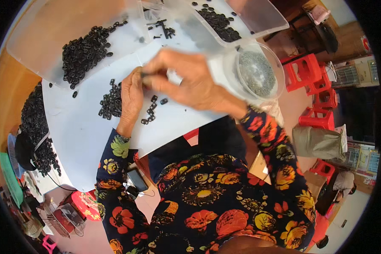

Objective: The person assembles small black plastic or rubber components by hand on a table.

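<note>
Nearest the camera is the person's dark floral top [216, 207], its sleeves running forward to both wrists. Beyond it stands a white tabletop [76, 131], its near edge slanting up to the right past the person's lap. Across its far side sit two translucent bins: the left bin [38, 46] holds a heap of black pieces, the right bin [279, 27] more of them. A round clear tub [279, 72] of small grey bits stands near the right end. Off the left edge spreads a larger black heap [34, 114]; on the right, red stools [302, 72] and a sack [321, 142] stand on the floor.

The widest bare stretch of white lies left of the small pile [110, 101], which is just beside the left hand; a short row of linked-looking pieces [150, 111] lies between the wrists.

The left hand [132, 91] points away from the body, fingers together and bent; whether it grips anything cannot be told. The right hand [186, 80], blurred, reaches leftward, thumb and forefinger pinched on a small dark piece [144, 75] at the left fingertips, above the tabletop.
</note>
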Motion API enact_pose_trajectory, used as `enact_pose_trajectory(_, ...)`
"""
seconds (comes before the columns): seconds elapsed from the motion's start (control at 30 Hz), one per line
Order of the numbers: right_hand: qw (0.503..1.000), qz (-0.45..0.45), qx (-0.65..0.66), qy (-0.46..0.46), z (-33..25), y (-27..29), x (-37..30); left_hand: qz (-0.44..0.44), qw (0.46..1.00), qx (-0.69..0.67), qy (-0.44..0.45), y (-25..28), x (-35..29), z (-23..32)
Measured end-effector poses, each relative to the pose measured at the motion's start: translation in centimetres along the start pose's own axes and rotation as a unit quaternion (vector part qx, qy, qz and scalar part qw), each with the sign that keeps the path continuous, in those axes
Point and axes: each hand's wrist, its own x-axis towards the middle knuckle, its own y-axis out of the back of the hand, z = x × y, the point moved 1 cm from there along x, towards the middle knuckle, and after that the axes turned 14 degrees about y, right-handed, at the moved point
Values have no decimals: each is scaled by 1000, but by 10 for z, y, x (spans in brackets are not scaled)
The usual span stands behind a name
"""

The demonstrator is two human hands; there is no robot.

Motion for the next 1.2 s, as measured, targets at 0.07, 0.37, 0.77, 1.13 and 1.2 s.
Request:
enact_pose_trajectory(0.07,984,29,-135,115,-6,27,30,-43,997,-58,3,0,7,2)
enact_pose_trajectory(0.37,926,-57,-317,194,0,56,31,-8,991,-132,-34,21,18,6)
enact_pose_trajectory(0.77,936,-287,-202,-31,84,1,-17,24,991,-130,-7,12,17,19)
enact_pose_trajectory(1.13,883,-379,-275,33,67,-25,-5,29,999,-25,-22,13,16,25)
enact_pose_trajectory(1.2,899,-359,-252,17,68,-23,-3,30,999,30,-31,13,15,28)
